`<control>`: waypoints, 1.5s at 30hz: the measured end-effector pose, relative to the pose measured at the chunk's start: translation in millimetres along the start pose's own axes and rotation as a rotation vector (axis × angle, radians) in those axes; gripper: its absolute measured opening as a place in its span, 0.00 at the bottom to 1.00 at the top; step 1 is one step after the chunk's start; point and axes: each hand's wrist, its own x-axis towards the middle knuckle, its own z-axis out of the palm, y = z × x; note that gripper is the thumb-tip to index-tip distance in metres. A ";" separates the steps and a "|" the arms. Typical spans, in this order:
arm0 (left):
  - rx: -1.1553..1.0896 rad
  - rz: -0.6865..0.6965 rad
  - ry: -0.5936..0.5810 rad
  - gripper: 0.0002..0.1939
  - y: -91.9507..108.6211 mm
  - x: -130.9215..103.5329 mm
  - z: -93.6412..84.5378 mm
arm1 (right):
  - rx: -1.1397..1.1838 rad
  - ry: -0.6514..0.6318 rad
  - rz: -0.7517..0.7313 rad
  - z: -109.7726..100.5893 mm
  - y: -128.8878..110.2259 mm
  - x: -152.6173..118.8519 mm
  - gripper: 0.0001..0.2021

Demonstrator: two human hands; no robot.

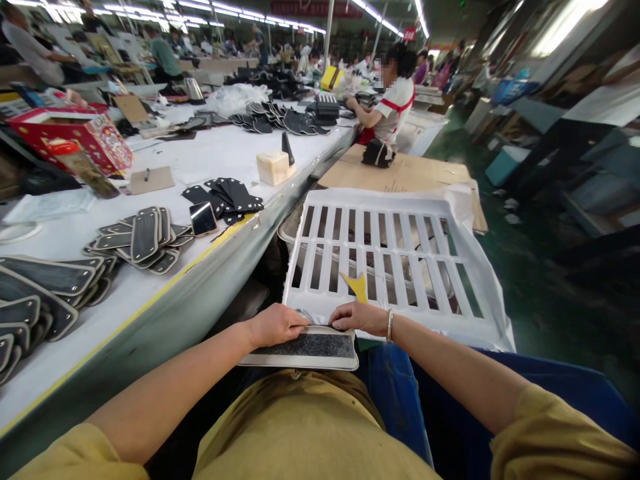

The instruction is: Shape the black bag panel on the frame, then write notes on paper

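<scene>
A dark panel with a pale edge lies close against my body, in front of the white slatted rack. My left hand is closed on the panel's far edge, with a small shiny item I cannot make out at its fingertips. At the right end of the same edge, my right hand pinches the panel with bent fingers. A yellow scrap rests on the rack just beyond my right hand.
The long white table on the left bears stacked dark panels, black cut pieces, a phone and a pale block. A person sits beyond the cardboard. A blue bin stands at right.
</scene>
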 end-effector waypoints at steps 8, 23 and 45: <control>0.056 0.087 -0.051 0.20 -0.7 -5.1 3.9 | 0.003 -0.139 -0.058 -3.2 4.5 6.3 0.23; 0.209 0.178 0.003 0.19 1.6 -3.2 7.3 | -0.249 -0.297 -0.063 -7.2 -5.6 28.5 0.27; -0.688 -0.289 -0.223 0.18 -46.2 -3.2 -22.7 | -0.302 -0.366 -0.096 -2.8 -16.8 42.4 0.29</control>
